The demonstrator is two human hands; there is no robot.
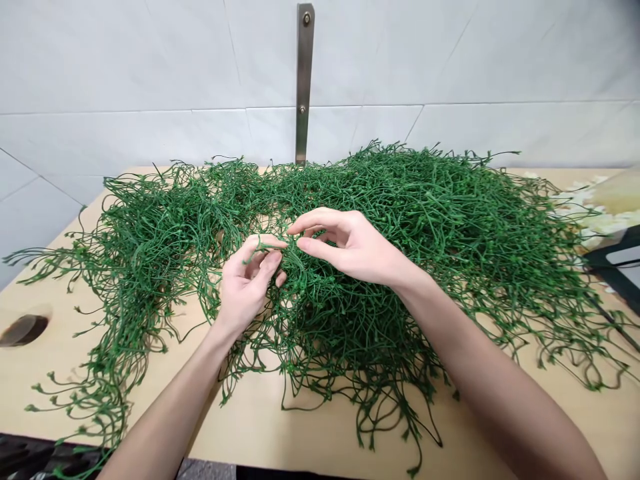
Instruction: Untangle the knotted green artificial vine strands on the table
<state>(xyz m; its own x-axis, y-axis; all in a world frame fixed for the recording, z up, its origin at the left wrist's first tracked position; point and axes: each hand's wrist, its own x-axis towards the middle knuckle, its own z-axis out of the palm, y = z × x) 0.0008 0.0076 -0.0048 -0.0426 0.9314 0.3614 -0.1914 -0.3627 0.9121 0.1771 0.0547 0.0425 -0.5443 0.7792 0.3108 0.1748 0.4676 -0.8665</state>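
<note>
A big tangled heap of thin green plastic stems point(400, 220) covers most of the light wooden table point(310, 427). My left hand point(247, 283) is over the middle of the heap, thumb and fingers pinched on a green stem. My right hand point(350, 243) reaches in from the right, its forefinger and thumb pinched close together on the same strands, the fingertips of both hands almost touching. Loose stem ends trail off toward the table's front and left edges.
A metal bracket point(303, 80) runs up the white tiled wall behind the table. White petals or flower pieces point(585, 203) lie at the far right beside a dark tray point(620, 267). A round hole point(23, 329) sits in the table's left side.
</note>
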